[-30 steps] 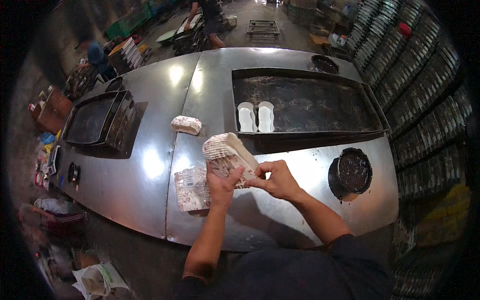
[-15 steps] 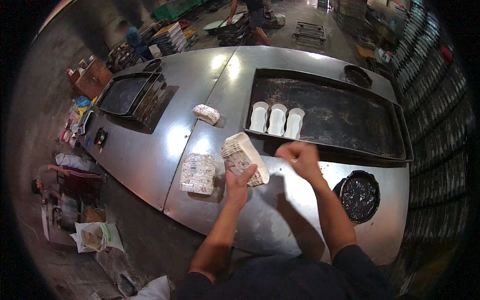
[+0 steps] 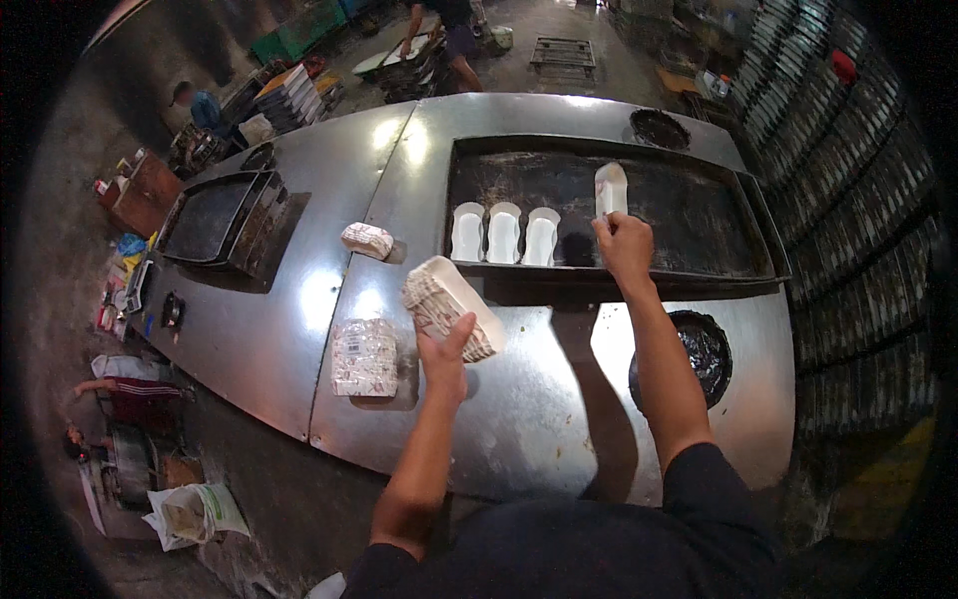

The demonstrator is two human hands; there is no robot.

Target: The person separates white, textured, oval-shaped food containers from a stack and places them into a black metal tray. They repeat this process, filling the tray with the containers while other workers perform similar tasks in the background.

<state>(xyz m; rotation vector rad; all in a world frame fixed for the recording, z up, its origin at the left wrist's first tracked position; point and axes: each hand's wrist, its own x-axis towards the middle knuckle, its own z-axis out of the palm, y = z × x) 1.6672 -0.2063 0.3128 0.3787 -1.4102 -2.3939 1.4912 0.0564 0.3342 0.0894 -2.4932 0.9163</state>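
My left hand (image 3: 445, 361) is closed round a stack of paper loaf liners (image 3: 447, 307), patterned outside and white inside, held above the metal table. In my right hand (image 3: 627, 248) a single white paper liner (image 3: 611, 190) is pinched at its near end, over the large dark baking tray (image 3: 689, 212). Three white liners (image 3: 503, 234) stand side by side at the tray's left end. Left of my left hand lies a wrapped pack of liners (image 3: 364, 357), and a smaller stack of liners (image 3: 367, 240) rests farther back.
A round dark pan (image 3: 699, 349) sits beside my right forearm, and another (image 3: 660, 130) lies behind the tray. Stacked rectangular trays (image 3: 218, 222) occupy the table's left part. Tall tray stacks (image 3: 848, 210) line the right side. Other people (image 3: 444, 30) are beyond the table and at left.
My right hand has moved forward over the tray and now holds a single liner. My left hand still grips the stack. The whole view has shifted, moving the table leftward in the picture.
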